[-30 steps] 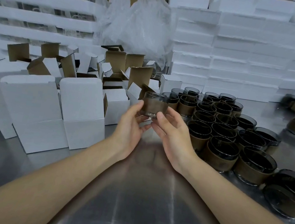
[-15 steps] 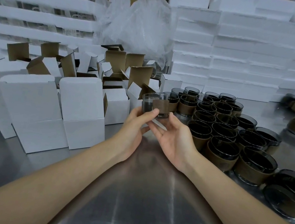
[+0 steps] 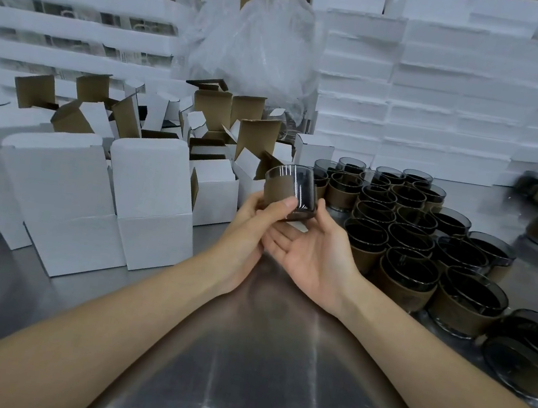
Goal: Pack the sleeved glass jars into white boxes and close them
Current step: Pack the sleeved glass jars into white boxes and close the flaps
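The left hand (image 3: 251, 222) is gripping a jar (image 3: 291, 191); the right hand (image 3: 315, 255) is lying open beneath. Smooth glass (sleeve loose?) risks slipping onto the counter (image 3: 254, 374).

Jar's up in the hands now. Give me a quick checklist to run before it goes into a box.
1. Grip: left hand pinches the sleeved glass jar, thumb on the sleeve: ok.
2. Support: right hand lies open, palm up, under and beside the jar: ok.
3. Brown sleeve on the jar: only partly round the side facing us, glass bare on the right: cannot tell if seated.
4. Open white box within reach, just left of the hands, flap up: ok.
5. That box empty inside: cannot tell.
6. More sleeved jars waiting on the steel table: ok.
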`<state>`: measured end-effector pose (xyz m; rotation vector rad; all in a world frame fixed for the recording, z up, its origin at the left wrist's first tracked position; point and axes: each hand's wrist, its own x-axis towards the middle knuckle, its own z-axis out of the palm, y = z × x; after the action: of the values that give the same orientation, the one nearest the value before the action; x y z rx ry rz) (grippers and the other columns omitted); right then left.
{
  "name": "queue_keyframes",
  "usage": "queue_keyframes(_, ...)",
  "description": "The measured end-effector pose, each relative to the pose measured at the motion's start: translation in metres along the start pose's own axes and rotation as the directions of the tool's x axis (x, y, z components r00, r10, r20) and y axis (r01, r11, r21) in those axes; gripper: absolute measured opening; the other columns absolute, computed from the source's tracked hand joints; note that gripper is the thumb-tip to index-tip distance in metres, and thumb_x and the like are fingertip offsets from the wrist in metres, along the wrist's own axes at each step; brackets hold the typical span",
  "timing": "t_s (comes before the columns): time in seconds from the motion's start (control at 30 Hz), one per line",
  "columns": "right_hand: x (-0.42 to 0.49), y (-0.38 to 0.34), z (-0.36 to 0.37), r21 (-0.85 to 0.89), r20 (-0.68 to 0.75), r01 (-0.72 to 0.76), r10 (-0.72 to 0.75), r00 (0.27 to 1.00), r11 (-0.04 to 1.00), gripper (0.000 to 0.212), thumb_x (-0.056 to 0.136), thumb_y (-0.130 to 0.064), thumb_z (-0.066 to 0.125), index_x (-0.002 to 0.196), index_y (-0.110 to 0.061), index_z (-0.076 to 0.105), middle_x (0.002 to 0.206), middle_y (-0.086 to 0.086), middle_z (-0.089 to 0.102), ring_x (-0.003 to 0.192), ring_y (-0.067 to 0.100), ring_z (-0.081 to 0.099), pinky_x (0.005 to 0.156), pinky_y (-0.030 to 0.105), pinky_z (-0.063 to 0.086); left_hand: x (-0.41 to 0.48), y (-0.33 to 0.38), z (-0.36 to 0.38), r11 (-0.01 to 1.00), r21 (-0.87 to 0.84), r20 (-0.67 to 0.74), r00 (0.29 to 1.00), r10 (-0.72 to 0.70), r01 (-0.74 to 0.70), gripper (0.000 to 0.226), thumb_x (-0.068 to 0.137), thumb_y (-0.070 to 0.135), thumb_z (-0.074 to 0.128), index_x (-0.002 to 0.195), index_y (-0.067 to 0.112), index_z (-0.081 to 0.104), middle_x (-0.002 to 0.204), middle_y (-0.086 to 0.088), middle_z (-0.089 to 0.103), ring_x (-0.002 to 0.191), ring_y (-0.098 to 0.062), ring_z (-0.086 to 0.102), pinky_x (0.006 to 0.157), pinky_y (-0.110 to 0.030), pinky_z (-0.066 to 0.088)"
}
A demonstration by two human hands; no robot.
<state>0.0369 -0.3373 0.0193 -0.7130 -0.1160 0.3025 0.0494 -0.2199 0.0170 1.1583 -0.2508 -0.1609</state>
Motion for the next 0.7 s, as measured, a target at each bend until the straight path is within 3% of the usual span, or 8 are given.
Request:
queue_keyframes(0.13, 0.0012, -0.0007, -0.0018, 0.017, -0.007, -0.019, 0.019, 1.000, 1.000, 0.053, 0.101, -0.049, 0.032, 0.132, -0.010, 0.049, 0.122, 0.026, 0.062, 0.115, 0.030, 0.062, 0.096, 0.037, 0.049, -0.0013, -0.0009, -0.0010, 0.999, 0.026, -0.011, 1.000, 0.022, -0.022, 0.065, 0.070, 0.032, 0.073, 0.129, 0.016, 0.052, 0.115, -0.005, 0.067, 0.111, -0.018, 0.064, 0.102, -0.035, 0.047)
queue_keyframes(0.23, 0.0023, 0.0002, -0.0027, -0.010, -0.054, -0.033, 0.033, 0.998, 0.999, 0.048, 0.101, -0.048, 0.032, 0.128, -0.014, 0.055, 0.121, 0.020, 0.063, 0.103, 0.027, 0.068, 0.083, 0.033, 0.055, -0.0005, -0.0007, -0.0013, 0.998, 0.042, -0.020, 0.998, 0.056, -0.055, 0.061, 0.070, 0.030, 0.073, 0.127, 0.019, 0.054, 0.108, 0.001, 0.067, 0.108, -0.016, 0.064, 0.096, -0.030, 0.048)
queue_keyframes(0.37, 0.0036, 0.0029, -0.0033, -0.027, -0.121, 0.005, -0.008, 0.993, 1.000, 0.039, 0.102, -0.036, 0.038, 0.124, -0.011, 0.058, 0.116, 0.016, 0.063, 0.096, 0.024, 0.065, 0.070, 0.026, 0.056, 0.0018, 0.0010, -0.0024, 0.996, 0.044, -0.026, 0.997, 0.079, -0.077, 0.060, 0.071, 0.024, 0.070, 0.128, 0.018, 0.055, 0.114, -0.006, 0.065, 0.107, -0.019, 0.062, 0.092, -0.029, 0.047)
queue_keyframes(0.47, 0.0050, 0.0016, -0.0050, -0.043, -0.123, 0.070, -0.075, 0.990, 0.997, 0.030, 0.103, -0.029, 0.039, 0.119, -0.013, 0.058, 0.106, 0.012, 0.070, 0.099, 0.022, 0.067, 0.074, 0.027, 0.056, 0.0032, 0.0002, -0.0049, 0.990, 0.090, -0.073, 0.990, 0.117, -0.110, 0.060, 0.068, 0.007, 0.066, 0.126, 0.018, 0.057, 0.109, -0.003, 0.068, 0.111, -0.019, 0.060, 0.097, -0.028, 0.045)
queue_keyframes(0.57, 0.0042, 0.0013, -0.0046, -0.070, -0.110, 0.056, -0.063, 0.992, 0.996, 0.033, 0.100, -0.037, 0.043, 0.117, -0.014, 0.060, 0.108, 0.013, 0.071, 0.107, 0.023, 0.066, 0.083, 0.031, 0.055, 0.0033, 0.0014, -0.0069, 0.986, 0.120, -0.103, 0.986, 0.128, -0.115, 0.068, 0.072, -0.015, 0.053, 0.129, 0.021, 0.056, 0.124, -0.010, 0.062, 0.122, -0.023, 0.054, 0.110, -0.039, 0.039)
queue_keyframes(0.7, 0.0007, 0.0003, -0.0016, -0.097, -0.036, 0.094, -0.098, 0.995, 0.991, 0.029, 0.094, -0.033, 0.053, 0.113, -0.014, 0.065, 0.115, 0.013, 0.068, 0.113, 0.028, 0.063, 0.093, 0.037, 0.053, 0.0025, 0.0037, -0.0075, 0.979, 0.149, -0.100, 0.982, 0.158, -0.142, 0.082, 0.067, -0.027, 0.045, 0.129, 0.025, 0.056, 0.128, -0.007, 0.060, 0.124, -0.019, 0.053, 0.107, -0.035, 0.042)
